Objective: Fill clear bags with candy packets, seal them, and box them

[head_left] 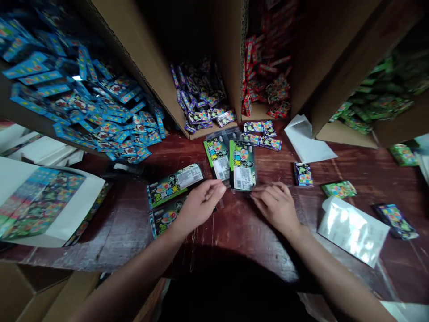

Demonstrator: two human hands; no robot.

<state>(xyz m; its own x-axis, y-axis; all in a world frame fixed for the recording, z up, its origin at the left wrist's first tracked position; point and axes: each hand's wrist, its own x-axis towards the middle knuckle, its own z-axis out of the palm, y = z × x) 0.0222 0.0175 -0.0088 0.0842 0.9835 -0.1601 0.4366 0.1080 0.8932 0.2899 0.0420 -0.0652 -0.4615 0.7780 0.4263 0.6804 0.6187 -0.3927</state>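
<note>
My left hand and my right hand rest on a dark red wooden table, fingertips pinched at the near edge of a clear plastic sleeve holding a green-and-black candy pack. A second sleeved pack lies just left of it. Two more green-and-black packs lie under and beside my left hand.
Open cardboard boxes stand behind: blue packets at left, purple, red, green at right. Loose small packets lie mid-table. A silvery bag and white paper sit right; a printed sheet left.
</note>
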